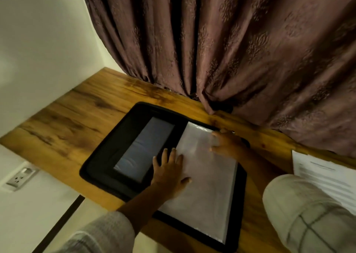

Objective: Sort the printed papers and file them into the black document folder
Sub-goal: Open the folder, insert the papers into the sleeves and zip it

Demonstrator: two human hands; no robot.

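**While the black document folder lies open, its right half gets pressed**

As it lies flat on the desk, the left hand presses straight, spread fingers on the pale sheet in its right half, beside the spine. The right hand touches that sheet's far right corner; blur hides whether it pinches. Printed papers lie apart, right of the folder; the desk's wood runs wide to its left.

We can read no text anywhere. The printed papers at the right edge of the counter carry rows of print, but these are too blurred for us to make out any word or number.
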